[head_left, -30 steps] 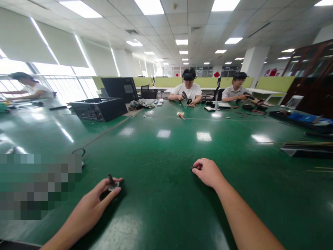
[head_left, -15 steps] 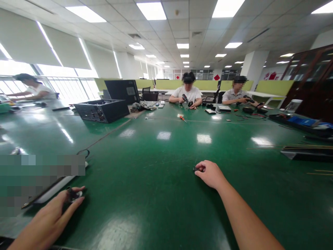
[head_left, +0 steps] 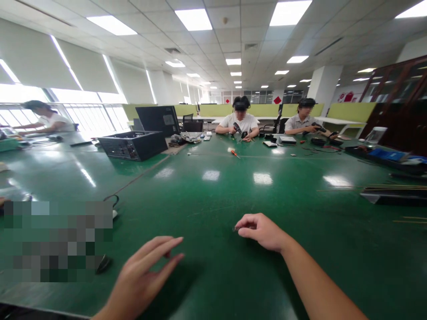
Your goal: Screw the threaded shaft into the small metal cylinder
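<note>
My left hand (head_left: 143, 275) hovers above the green tabletop (head_left: 207, 195) at the lower middle. Its fingers are stretched out and apart, with nothing between them. To its left a small dark object (head_left: 104, 264) lies on the table at the edge of a blurred-out patch; its kind is unclear. My right hand (head_left: 262, 231) is low over the table, right of centre, fingers curled and pinched. A small dark metallic piece (head_left: 235, 228) pokes out at its fingertips, too small to name. Some of that piece is hidden by the fingers.
A black computer case (head_left: 133, 144) stands at the back left. An orange screwdriver (head_left: 235, 154) lies far ahead. Across the table a co-worker (head_left: 238, 120) holds a power drill, and another person (head_left: 300, 120) sits to the right. Black trays (head_left: 396, 195) and thin rods line the right side.
My left hand has let go of a small dark object at the left and moved right and opened. My right hand has shifted slightly left, still pinching its small piece.
</note>
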`<move>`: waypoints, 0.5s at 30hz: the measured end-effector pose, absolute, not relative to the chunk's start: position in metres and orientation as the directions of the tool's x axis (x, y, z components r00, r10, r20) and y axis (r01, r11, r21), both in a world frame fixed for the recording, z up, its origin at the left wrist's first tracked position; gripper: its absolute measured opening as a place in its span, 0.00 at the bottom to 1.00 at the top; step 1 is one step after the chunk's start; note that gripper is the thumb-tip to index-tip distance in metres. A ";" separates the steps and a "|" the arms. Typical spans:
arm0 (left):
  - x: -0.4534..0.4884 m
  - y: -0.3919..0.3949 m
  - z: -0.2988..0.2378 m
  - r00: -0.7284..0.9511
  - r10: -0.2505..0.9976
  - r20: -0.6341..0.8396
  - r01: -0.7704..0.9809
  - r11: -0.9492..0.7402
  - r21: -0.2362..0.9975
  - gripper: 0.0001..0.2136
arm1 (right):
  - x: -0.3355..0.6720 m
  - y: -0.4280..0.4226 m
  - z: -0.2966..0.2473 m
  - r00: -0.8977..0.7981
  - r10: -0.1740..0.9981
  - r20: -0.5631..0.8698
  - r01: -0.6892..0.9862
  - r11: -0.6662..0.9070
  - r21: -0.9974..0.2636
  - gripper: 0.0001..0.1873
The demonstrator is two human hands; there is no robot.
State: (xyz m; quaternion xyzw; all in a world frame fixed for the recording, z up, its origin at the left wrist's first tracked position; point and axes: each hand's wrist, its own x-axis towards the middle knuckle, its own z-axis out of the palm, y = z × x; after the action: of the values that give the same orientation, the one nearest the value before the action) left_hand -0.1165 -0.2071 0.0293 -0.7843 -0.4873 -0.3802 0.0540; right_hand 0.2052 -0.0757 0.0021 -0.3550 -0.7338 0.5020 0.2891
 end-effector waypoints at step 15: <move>-0.004 -0.142 0.029 0.219 0.840 0.497 0.433 -0.540 0.721 0.03 | 0.198 -0.078 0.005 -0.709 0.705 0.029 -0.010 0.031 -0.999 0.17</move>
State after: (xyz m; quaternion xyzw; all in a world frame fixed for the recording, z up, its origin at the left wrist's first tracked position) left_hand -0.0042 -0.1419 0.0290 -0.7485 -0.4252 -0.4581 -0.2217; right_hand 0.1981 -0.0780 0.0055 -0.2624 -0.6623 0.6447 0.2773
